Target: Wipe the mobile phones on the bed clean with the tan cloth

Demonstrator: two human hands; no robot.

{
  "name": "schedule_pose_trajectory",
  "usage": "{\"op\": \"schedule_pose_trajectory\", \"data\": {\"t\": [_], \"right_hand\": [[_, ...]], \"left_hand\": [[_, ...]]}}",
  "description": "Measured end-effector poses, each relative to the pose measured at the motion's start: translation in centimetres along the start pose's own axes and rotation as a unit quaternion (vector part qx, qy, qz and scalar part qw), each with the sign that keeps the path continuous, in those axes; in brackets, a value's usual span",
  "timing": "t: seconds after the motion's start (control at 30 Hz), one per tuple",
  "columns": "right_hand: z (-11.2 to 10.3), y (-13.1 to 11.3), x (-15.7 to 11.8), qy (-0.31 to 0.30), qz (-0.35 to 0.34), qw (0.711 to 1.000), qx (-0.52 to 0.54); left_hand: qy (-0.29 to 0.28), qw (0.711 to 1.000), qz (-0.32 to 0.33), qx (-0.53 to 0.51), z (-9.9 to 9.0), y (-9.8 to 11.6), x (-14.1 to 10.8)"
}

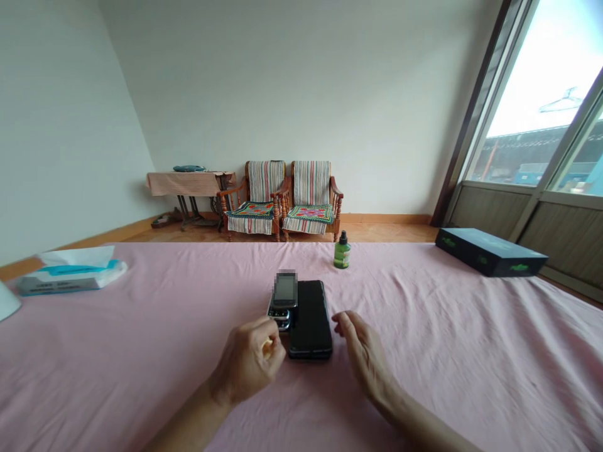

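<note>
head view: black phone (311, 320) lies between left hand (249, 355), curled, contents unclear, and loosely extended right hand (366, 351).

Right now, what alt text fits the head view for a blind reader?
A curled left hand is at the near end of a small grey phone, and an open right hand is beside a larger black device, on pink cloth. Behind are a tissue pack, a green bottle and a black box.
</note>
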State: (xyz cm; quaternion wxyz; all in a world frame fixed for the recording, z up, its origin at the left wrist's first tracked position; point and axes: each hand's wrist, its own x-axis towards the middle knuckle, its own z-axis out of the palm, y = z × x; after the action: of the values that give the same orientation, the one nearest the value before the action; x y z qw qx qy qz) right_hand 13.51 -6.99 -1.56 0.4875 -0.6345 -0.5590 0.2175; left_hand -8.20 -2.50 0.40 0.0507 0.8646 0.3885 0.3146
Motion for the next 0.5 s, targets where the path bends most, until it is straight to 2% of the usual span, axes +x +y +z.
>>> {"op": "schedule_pose_trajectory", "data": {"t": [0.1, 0.23, 0.4, 0.5], "right_hand": [[-0.7, -0.1, -0.1, -0.061, -0.016, 0.989, -0.134], [0.0, 0.1, -0.4, -0.097, -0.109, 0.963, -0.225], [0.7, 0.1, -1.0, -0.078, -0.180, 0.950, -0.242], [0.6, 0.5, -0.7, -0.095, -0.155, 0.970, -0.162]], "left_hand": [[-0.074, 0.997, -0.017, 0.015, 0.5, 0.3, -0.2], [-0.090, 0.996, -0.026, 0.013, 0.9, 0.7, -0.3], [-0.082, 0.995, -0.045, 0.018, 1.3, 0.9, -0.2], [-0.077, 0.996, -0.042, 0.020, 1.4, 0.9, -0.1]]}}
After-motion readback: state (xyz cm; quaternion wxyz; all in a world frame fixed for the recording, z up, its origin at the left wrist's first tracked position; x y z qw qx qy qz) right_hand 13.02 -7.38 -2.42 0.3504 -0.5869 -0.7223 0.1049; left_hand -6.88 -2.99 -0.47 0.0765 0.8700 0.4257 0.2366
